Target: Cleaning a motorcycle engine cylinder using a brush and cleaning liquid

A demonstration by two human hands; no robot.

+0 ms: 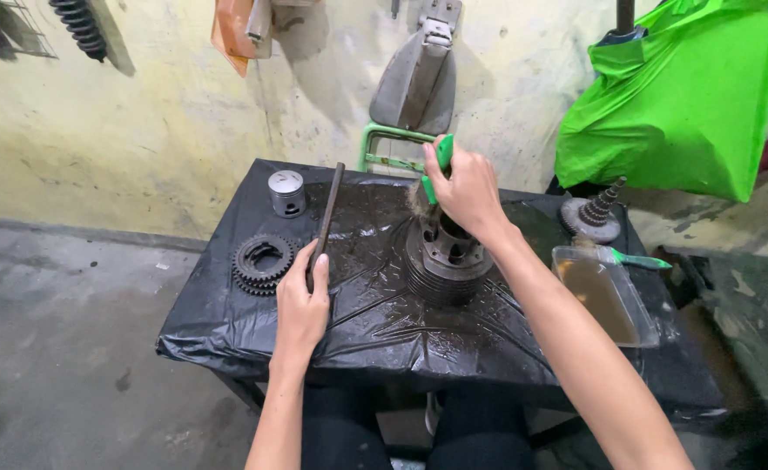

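Our right hand [467, 187] has its fingers tight around a green brush [441, 161] over the dark ribbed cylinder [447, 261] mid-surface, and our left hand [301, 305] grips a long flat file [325, 222]. Near us sit black gears [262, 263], a silver piston [286, 192] and a stepped cone part [595, 216] on the black-covered surface [375, 322]. A clear tray [606, 296] holds brown liquid, and the brush bristles are hard to see.
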